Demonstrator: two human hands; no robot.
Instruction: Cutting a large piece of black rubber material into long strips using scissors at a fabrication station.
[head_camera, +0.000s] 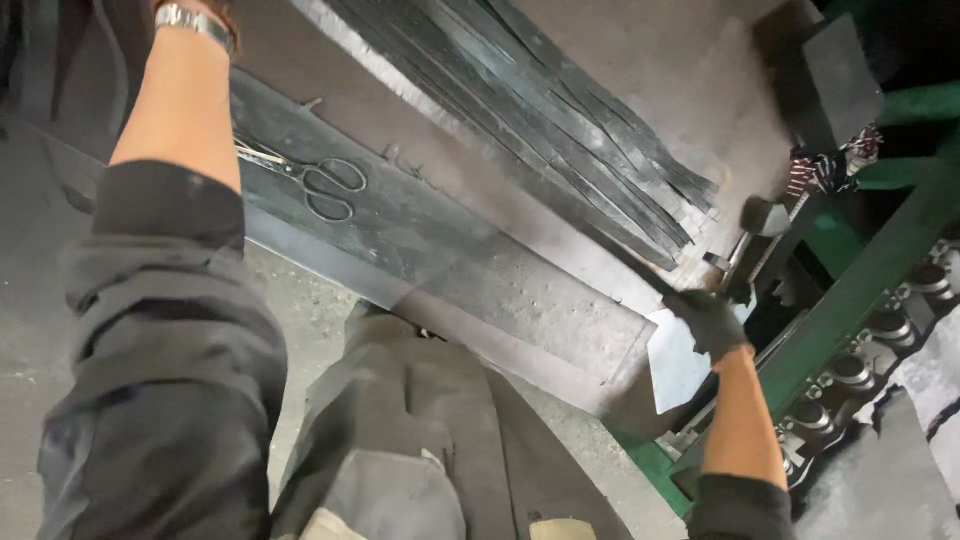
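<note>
My right hand (710, 322) wears a dark glove and is closed around the near end of a thin black strip (640, 272). The strip runs back into a bundle of long black strips (560, 130) fanned over a dark worktable (640, 70). Just beyond the hand stands a metal lever with a dark knob (762, 218); a pale metal plate (675, 368) lies under the hand. My left forearm (180, 110) reaches up the left side, a metal watch (195, 20) on the wrist. That hand itself is cut off by the top edge.
Scissors (325, 185) lie on a long dark metal sheet (450, 260) at the table's near edge. A green machine frame (860, 285) with a row of round rollers (850, 370) stands at the right. A striped cloth (830, 170) hangs there. My dark trousers (400, 450) fill the bottom.
</note>
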